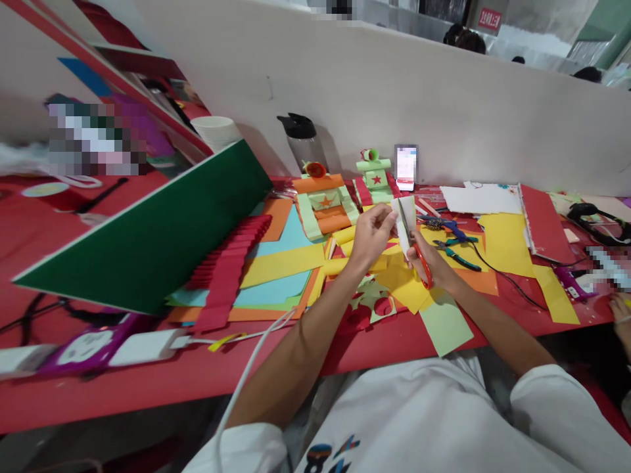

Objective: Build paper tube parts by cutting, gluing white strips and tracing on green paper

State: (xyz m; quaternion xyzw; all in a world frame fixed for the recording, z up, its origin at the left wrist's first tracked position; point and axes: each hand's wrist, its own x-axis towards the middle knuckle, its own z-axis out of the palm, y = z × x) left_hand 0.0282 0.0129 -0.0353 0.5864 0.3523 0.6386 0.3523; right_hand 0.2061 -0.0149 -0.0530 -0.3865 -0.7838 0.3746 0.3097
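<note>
Near the middle of the red table, my left hand (372, 233) pinches the edge of a small piece of white paper (408, 207). My right hand (431, 259) grips a pair of scissors (424, 266) with orange-red handles. Their blades point up and away from me and lie across the paper. Whether the blades are cutting through it I cannot tell. Beneath both hands lie yellow sheets (401, 279), a pale green sheet (447, 323) and a scrap with round cut-outs (377, 299). Beyond them stand two paper figures, one orange and green (325, 203), one mostly green (375, 176).
A green board (148, 230) leans at the left beside pleated red paper (231, 253). Pliers (458, 253) lie right of my hands. A bottle (300, 141) and a phone (406, 167) stand by the white partition. A white cable (246, 374) crosses my left arm.
</note>
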